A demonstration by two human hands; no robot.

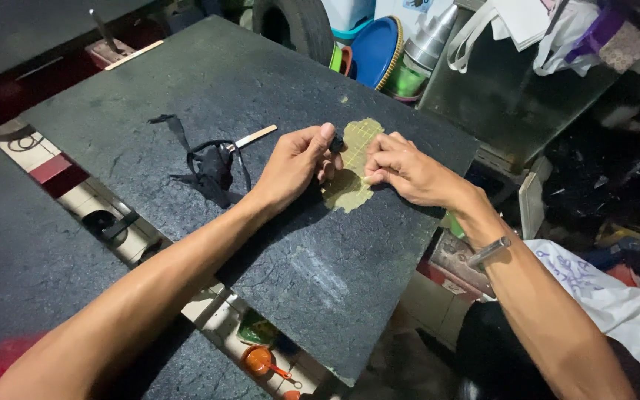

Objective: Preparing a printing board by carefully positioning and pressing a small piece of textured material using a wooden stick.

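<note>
Head view, worktop: a dark, scuffed slab worktop (187, 89) set at an angle, with a gap to a second dark slab on the left.
Head view, patch: a flat yellowish-green patch (350, 185) with a faint grid on its upper part lies on the worktop near its right edge, directly between the 2 hands.
Head view, left hand: the left hand (294, 167) sits just left of the patch, fingers curled together and pinched on a small black piece (336, 143) held at the patch's upper left edge.
Head view, right hand: the right hand (405, 170) rests on the right side of the patch, fingertips drawn together and pressing on its edge; whether they grip the patch or only touch it cannot be told.
Head view, wrist: a metal bracelet (489, 252) circles the right wrist.
Head view, nearby: a crumpled black strap (212, 170) lies well to the left of the left hand, with a flat wooden stick (255, 136) touching it.
Head view, background: a blue round lid (373, 50) and a tyre (295, 26) stand beyond the worktop's far edge.
</note>
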